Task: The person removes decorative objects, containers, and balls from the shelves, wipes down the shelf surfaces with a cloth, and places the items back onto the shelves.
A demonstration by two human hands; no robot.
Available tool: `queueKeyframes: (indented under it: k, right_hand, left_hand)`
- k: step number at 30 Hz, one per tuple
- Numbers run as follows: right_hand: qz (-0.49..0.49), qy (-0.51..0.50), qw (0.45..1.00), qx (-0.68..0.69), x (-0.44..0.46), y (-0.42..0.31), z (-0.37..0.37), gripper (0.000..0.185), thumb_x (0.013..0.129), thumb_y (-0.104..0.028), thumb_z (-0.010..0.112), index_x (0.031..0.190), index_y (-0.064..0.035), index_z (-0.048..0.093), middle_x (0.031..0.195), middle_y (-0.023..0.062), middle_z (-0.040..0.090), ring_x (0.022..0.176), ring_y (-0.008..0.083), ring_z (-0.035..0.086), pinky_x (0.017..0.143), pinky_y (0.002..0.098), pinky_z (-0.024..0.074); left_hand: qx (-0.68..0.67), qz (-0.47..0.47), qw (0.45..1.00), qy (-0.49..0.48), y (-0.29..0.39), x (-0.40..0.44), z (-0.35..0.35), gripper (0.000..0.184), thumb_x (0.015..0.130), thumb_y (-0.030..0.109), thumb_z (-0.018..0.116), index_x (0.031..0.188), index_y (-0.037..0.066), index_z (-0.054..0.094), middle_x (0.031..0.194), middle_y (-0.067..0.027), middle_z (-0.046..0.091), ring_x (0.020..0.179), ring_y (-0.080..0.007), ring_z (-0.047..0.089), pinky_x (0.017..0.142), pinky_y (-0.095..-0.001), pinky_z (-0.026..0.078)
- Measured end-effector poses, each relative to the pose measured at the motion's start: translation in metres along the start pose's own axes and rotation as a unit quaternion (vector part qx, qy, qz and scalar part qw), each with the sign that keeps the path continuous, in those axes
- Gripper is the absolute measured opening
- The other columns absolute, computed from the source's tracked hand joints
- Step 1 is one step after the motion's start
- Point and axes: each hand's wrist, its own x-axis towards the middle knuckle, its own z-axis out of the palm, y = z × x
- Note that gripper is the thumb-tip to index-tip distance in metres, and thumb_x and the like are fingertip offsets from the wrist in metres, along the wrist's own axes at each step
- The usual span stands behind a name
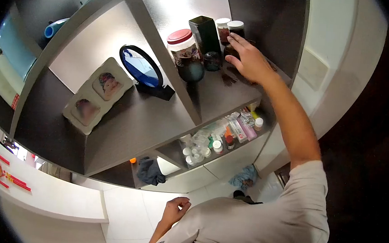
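My right hand (249,61) reaches into the right shelf compartment, thumb and fingers apart beside a dark rounded object (230,51). Whether it touches that object is unclear, as the hand partly covers it. Just behind the fingertips stand two small jars with white lids, a dark one (236,28) and a reddish one (222,31). To their left are a tall dark green tin (204,33), a small dark glass jar (212,61) and a big glass jar with a red lid (186,56). Low near my body, my left hand (176,209) has curled fingers and nothing visible in it.
A divider (163,50) separates the compartments. Left of it stand a round black-framed mirror (140,66) and a double picture frame (98,95). The lower shelf holds several small bottles (217,146), boxes (242,129) and dark cloth (150,171). Blue cloth (243,174) lies lower down.
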Motion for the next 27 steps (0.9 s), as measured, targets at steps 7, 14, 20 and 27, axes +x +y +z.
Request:
queueKeyframes:
  k: [7,14,20,27]
  right_hand:
    - [0.111,-0.105,0.988,-0.025,0.036,0.06,0.072,0.052,0.083,-0.019,0.072,0.126,0.0042,0.055,0.13,0.021,0.056,0.121,0.0358,0.053,0.103,0.0392,0.0436]
    - [0.093,-0.087,0.988,-0.089,0.03,0.036,0.046,0.061,0.075,-0.027,0.08,0.119,0.0075,0.055,0.105,0.0245,0.066,0.103,0.0403,0.063,0.089,0.0435,0.0509]
    - [0.181,-0.112,0.97,-0.116,0.018,0.025,0.043,0.074,0.079,-0.029,0.078,0.129,0.0132,0.043,0.1,0.0335,0.064,0.099,0.0448,0.063,0.086,0.0458,0.0522]
    - [0.164,-0.089,0.97,-0.159,-0.014,0.011,0.02,0.056,0.083,-0.019,0.074,0.126,0.007,0.049,0.097,0.0322,0.064,0.095,0.0473,0.062,0.084,0.0445,0.0529]
  left_hand:
    - [-0.041,-0.048,0.997,0.041,-0.009,-0.019,0.002,0.017,0.085,0.012,0.071,0.095,-0.002,0.069,0.077,-0.0121,0.069,0.066,-0.0181,0.067,0.064,-0.0288,0.055]
    - [-0.051,-0.062,0.996,0.042,-0.018,-0.025,0.004,0.016,0.086,0.013,0.071,0.094,-0.001,0.069,0.075,-0.0115,0.067,0.064,-0.0172,0.064,0.063,-0.0297,0.055]
    - [-0.042,-0.051,0.998,0.02,-0.021,-0.02,0.005,0.017,0.086,0.013,0.071,0.095,-0.001,0.069,0.079,-0.0135,0.068,0.066,-0.0189,0.065,0.063,-0.0296,0.054]
    - [-0.036,-0.053,0.997,0.031,-0.02,-0.024,0.001,0.016,0.085,0.009,0.07,0.096,-0.003,0.069,0.081,-0.0146,0.07,0.067,-0.0191,0.067,0.064,-0.0295,0.055]
